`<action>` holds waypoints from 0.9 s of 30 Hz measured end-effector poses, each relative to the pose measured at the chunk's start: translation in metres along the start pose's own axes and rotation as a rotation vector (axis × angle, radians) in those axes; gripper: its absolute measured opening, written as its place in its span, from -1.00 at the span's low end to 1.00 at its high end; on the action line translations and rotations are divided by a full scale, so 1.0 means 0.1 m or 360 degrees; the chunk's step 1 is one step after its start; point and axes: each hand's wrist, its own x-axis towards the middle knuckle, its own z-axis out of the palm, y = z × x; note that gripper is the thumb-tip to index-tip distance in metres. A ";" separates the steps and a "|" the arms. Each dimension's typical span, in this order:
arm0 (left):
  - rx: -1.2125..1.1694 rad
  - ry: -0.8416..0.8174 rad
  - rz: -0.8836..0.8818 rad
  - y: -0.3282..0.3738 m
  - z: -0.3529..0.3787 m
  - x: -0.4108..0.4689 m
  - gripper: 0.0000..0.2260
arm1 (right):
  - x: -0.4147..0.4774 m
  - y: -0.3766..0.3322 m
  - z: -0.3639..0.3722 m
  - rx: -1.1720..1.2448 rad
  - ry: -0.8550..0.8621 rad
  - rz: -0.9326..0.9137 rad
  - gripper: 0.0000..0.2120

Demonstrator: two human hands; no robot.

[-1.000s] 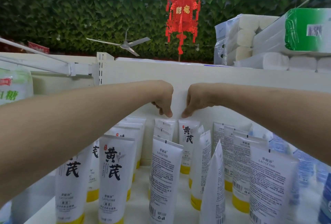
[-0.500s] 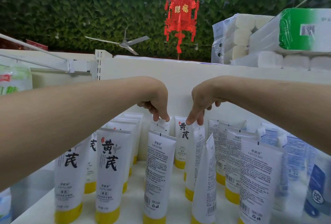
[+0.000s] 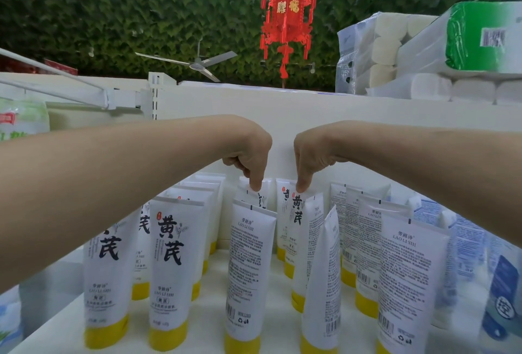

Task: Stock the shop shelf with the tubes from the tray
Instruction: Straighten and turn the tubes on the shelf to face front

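Note:
Several white tubes with yellow caps stand cap-down in rows on the white shelf (image 3: 275, 314). Some show large black characters, like the front one (image 3: 172, 263); others show their printed backs (image 3: 250, 263). Both arms reach to the back rows. My left hand (image 3: 248, 158) has curled fingers and pinches the crimped top of a rear tube (image 3: 258, 201). My right hand (image 3: 310, 158) pinches the top of the neighbouring tube (image 3: 296, 215), whose characters face me. Both tubes stand upright on the shelf. No tray is in view.
The shelf's white back panel (image 3: 339, 110) rises just behind the hands. Packs of toilet rolls (image 3: 395, 51) lie on top at the right. Blue-and-white tubes (image 3: 502, 297) crowd the right end. A green-white bag (image 3: 19, 124) stands at the left. A red lantern (image 3: 286, 14) hangs overhead.
Both hands have dropped from the back panel onto the tops of two rear tubes, and their fingers have closed on the crimped ends. The view has shifted slightly lower.

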 end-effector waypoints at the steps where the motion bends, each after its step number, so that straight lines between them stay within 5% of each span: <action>1: 0.0007 0.0024 0.0022 0.01 0.01 -0.01 -0.80 | 0.01 0.00 0.01 0.0010 0.0012 0.0004 -0.46; 27: 0.0199 0.0184 0.0223 -0.01 0.03 -0.16 -0.87 | -0.02 0.00 -0.01 0.0045 0.0152 -0.0130 -0.55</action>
